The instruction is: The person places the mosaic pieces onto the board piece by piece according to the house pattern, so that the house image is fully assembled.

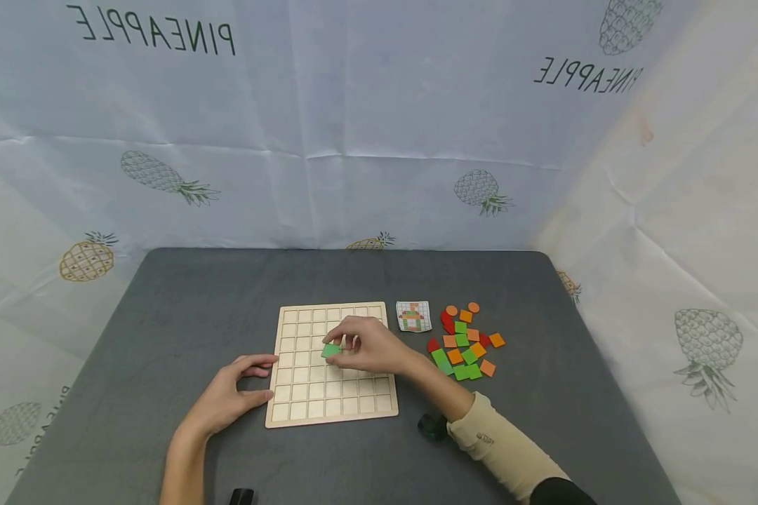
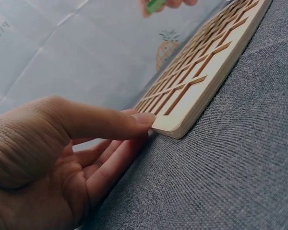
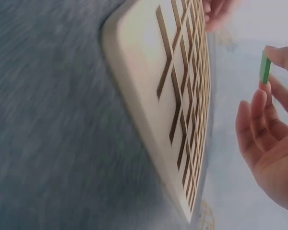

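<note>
Our left hand (image 1: 227, 394) touched the board (image 1: 316, 408); above, our right hand (image 1: 369, 345) pinched a green block (image 1: 331, 350) a slip could drop

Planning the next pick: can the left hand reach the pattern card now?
Probably not directly: the left hand is left of the board, and the right hand, pinching a green tile, blocks the straight line to the pattern card.

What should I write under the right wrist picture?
The right hand pinches a green tile over the wooden grid board.
</note>
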Demonstrator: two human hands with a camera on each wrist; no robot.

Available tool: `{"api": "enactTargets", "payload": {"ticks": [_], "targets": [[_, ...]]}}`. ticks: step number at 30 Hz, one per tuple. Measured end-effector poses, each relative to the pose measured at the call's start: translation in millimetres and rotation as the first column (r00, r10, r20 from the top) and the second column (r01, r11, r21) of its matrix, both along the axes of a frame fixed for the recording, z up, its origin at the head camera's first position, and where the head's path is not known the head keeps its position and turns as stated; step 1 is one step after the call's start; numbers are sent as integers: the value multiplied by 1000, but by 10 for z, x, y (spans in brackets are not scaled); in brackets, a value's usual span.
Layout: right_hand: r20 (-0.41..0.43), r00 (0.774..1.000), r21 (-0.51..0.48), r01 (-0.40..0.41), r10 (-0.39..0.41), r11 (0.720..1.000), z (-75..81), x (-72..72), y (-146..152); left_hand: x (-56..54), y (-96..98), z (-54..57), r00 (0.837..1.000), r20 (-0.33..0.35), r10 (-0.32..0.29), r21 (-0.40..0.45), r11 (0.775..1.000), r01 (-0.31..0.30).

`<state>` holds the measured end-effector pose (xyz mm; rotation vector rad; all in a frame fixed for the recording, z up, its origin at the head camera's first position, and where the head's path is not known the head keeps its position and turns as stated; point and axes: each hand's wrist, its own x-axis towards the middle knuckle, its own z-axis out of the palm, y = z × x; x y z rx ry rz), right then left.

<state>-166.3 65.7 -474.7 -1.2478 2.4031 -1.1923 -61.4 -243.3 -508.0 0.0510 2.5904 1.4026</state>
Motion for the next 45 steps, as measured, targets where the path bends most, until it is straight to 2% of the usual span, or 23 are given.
{"api": "enactTargets", "payload": {"ticks": [12, 17, 34, 45], "targets": [[18, 997, 113, -76, 74, 991, -105, 9, -373, 4, -8, -10, 999, -32, -5, 23, 1000, 6], [31, 995, 195, -103, 98, 976, -136, -15, -465, 0, -6, -3, 1000, -27, -10, 32, 999, 10], [25, 991, 358, -130, 129, 925, -118, -11, -593, 0, -2, 14, 1000, -17, 0, 18, 1000, 0], [13, 990, 378, -136, 141, 916, -145, -1, -606, -1, -12, 3, 1000, -23, -10, 37, 999, 10]]}}
